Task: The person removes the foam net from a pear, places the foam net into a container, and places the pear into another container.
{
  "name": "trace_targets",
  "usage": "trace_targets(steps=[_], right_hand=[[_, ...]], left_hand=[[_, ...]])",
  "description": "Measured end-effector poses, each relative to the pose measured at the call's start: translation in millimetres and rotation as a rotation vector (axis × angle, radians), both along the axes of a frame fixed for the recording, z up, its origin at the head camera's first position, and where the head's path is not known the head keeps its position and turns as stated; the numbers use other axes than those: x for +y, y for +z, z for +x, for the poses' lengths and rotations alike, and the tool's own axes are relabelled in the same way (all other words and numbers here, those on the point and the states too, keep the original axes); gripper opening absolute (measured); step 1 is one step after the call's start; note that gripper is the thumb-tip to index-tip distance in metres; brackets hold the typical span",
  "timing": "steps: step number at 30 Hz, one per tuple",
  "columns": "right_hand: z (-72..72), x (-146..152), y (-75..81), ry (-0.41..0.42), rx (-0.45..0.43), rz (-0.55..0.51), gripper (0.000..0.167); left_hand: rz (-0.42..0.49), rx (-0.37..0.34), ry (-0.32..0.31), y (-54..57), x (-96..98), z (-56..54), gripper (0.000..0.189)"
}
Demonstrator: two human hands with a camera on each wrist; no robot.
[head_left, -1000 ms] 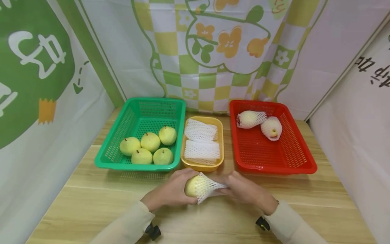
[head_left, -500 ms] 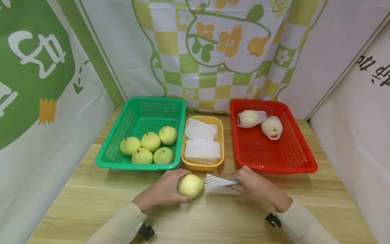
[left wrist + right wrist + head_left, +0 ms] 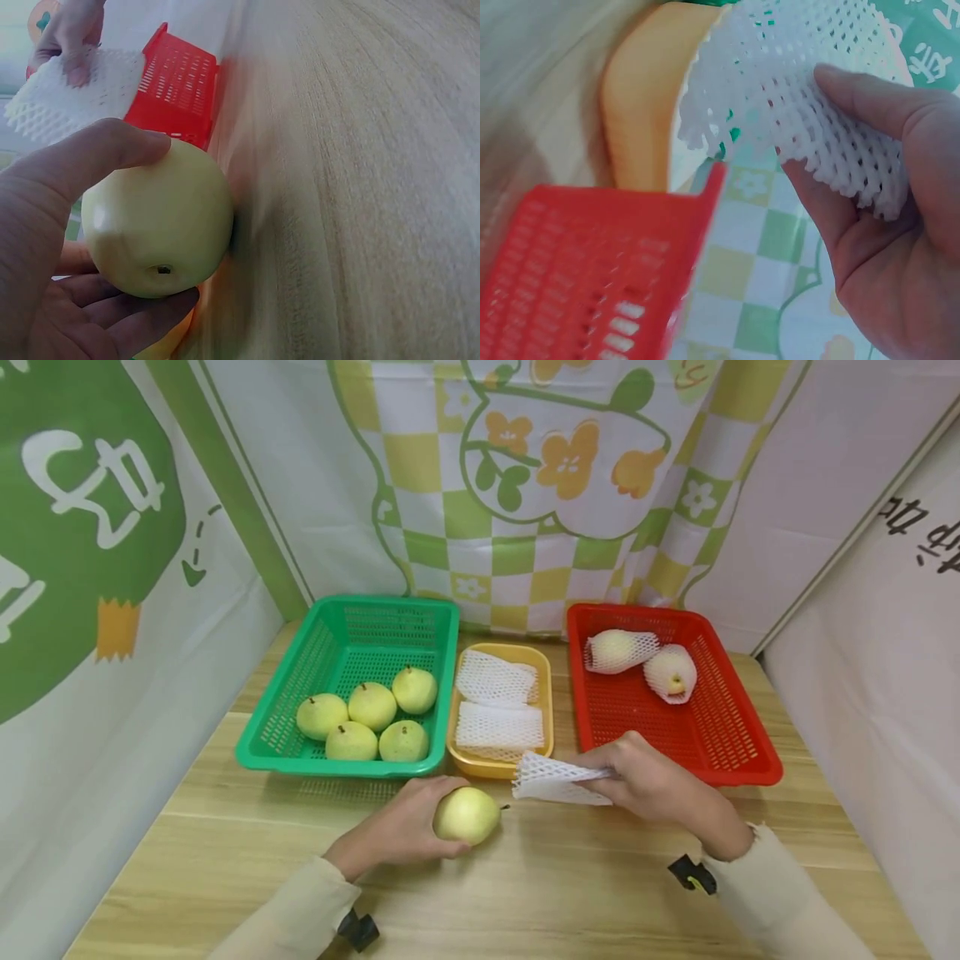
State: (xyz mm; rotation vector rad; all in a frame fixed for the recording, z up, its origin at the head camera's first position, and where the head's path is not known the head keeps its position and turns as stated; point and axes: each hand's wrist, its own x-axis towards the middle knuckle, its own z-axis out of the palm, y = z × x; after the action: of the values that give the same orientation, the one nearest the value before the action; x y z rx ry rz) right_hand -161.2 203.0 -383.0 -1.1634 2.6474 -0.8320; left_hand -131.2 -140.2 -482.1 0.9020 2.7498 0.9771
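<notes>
"Hands?"

"Left hand (image 3: 402, 822) gripped a pear (image 3: 467, 817) in front of the yellow tray (image 3: 480, 767); right hand (image 3: 656, 783) pinched a foam net (image 3: 555, 778) by the tray's near right corner. The net, I judged, needed spreading wide before the stem (image 3: 506, 807) entered."

"Obscured?"

"The net's inside, mostly; part of the right hand behind it."

The head camera peers forward and down from the near side of the red basket (image 3: 626, 718), far enough back to frame the bench (image 3: 525, 902), left hand (image 3: 408, 827) and right hand (image 3: 652, 781). The left wrist camera, rolled sideways as I see it, sits low, close to a pear (image 3: 161, 217), facing the red basket. The right wrist camera looks past the red basket's edge at the yellow tray (image 3: 641, 97) beside it. Both wrist views share the red basket, white net sleeve (image 3: 780, 82) and right hand.
</notes>
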Motion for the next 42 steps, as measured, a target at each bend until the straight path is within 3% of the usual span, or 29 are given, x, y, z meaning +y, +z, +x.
trace_targets(steps=[7,13,20,27,34,42], right_hand=[[-12.2,-26,11.1,-0.011,0.134,-0.050,0.028],[-32.3,-49,13.8,-0.009,0.204,-0.052,0.022],[-54.7,-73,-4.2,0.000,0.127,-0.028,0.019],[-67.3,-86,-28.0,0.005,0.081,-0.017,0.009],[-75.2,-92,-42.3,-0.038,-0.021,0.000,0.005],[-80.3,-97,-49.9,-0.111,-0.113,0.039,0.037]], left_hand=[[-0.008,0.002,0.001,0.2,0.3,0.2,0.071],[-0.005,-0.001,-0.006,-0.6,0.2,0.0,0.072],[0.000,-0.009,-0.007,-1.7,-0.8,-0.4,0.071],[-0.002,-0.006,-0.008,-1.8,-0.4,-0.2,0.070],[-0.010,-0.008,-0.006,-2.4,-0.9,-0.5,0.071],[-0.002,-0.027,-0.006,-2.4,-0.2,-1.5,0.070]])
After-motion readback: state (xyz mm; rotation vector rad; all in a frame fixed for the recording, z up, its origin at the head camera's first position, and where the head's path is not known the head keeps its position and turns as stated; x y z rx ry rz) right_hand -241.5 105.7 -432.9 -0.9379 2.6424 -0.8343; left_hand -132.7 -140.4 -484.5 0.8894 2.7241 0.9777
